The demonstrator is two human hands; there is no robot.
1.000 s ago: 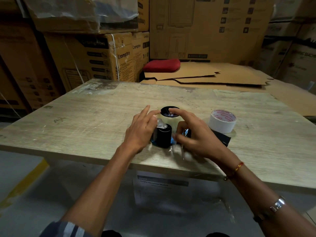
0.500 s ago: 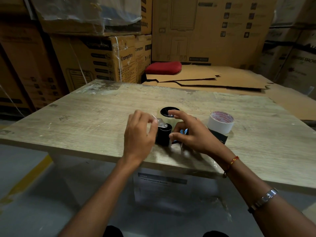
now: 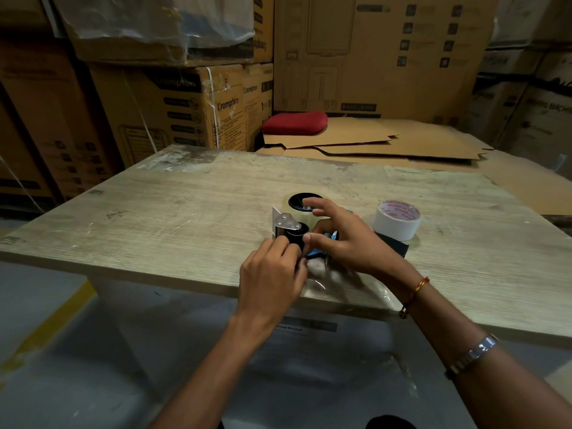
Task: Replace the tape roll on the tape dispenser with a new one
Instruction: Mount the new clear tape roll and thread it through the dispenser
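Head view, looking down over both forearms at a wooden table. Tape dispenser near the front edge, lying on its side, a clear roll on its hub. White tape roll just to the right, standing flat, untouched. Since a second ago: left hand drawn back from the top of the hub to the near end, by the black roller; fingers now curled and pinched together at the roller's edge, probably on the loose clear tape end, though the film is too faint to confirm. Right hand little moved: fingers spread and relaxed, index tip reaching over the hub, thumb against the roller, steadying the body rather than clenching it. Reading: work has shifted from seating a roll to handling tape at the roller and blade; which roll counts as new not clear. Both wrists low, forearms converging over the table edge.
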